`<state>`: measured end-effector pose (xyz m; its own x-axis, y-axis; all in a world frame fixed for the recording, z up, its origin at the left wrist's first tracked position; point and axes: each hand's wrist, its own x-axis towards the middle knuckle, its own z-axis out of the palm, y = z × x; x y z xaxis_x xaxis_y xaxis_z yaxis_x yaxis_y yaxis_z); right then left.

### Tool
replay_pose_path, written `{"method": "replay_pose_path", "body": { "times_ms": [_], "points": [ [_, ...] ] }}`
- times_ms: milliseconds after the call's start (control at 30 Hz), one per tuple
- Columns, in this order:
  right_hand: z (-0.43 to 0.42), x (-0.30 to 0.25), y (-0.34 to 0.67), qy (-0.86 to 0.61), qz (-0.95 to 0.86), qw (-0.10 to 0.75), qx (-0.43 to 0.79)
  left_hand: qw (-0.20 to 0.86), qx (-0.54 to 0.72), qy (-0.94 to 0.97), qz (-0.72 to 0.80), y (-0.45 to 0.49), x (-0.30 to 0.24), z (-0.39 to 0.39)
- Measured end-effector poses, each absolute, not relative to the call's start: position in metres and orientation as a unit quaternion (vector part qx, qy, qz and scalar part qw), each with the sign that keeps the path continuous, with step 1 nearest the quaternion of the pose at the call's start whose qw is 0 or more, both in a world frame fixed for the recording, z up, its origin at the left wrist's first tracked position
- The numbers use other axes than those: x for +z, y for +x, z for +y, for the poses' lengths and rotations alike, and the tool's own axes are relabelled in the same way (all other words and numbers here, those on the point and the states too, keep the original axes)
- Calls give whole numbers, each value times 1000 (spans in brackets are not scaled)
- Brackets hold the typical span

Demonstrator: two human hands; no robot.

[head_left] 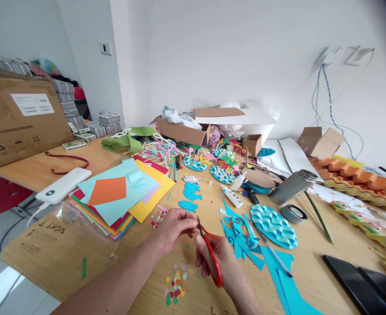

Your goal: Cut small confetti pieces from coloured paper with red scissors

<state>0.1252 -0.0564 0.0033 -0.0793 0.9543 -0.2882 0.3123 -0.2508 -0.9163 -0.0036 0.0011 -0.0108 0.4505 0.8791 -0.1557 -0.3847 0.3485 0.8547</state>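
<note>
My right hand (219,262) grips a pair of red-handled scissors (215,267), their blades pointing up and away toward my left fingertips. My left hand (176,227) is closed in a pinch on a narrow orange paper strip (211,235), which runs behind the scissors toward my right hand. Just beyond my left hand lie blue paper fish (188,205) in a column. Round paper dots in several colours (176,286) are scattered on the table below my hands. Blue paper offcuts (240,234) lie right of my right hand.
Stacked coloured paper (107,190) and a white power bank (63,184) are on the left. At right are a blue wavy oval (273,225), a tape roll (293,214), a metal flask (291,187), a craft knife (275,253) and dark phones (357,280). Open boxes (181,132) stand behind.
</note>
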Motion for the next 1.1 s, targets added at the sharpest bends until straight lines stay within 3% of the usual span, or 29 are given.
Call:
{"method": "replay_pose_path", "body": {
  "times_ms": [1100],
  "points": [
    [-58,3,126,-601,-526,309,517,754,415,393,324,-4,-10,2]
  ]
}}
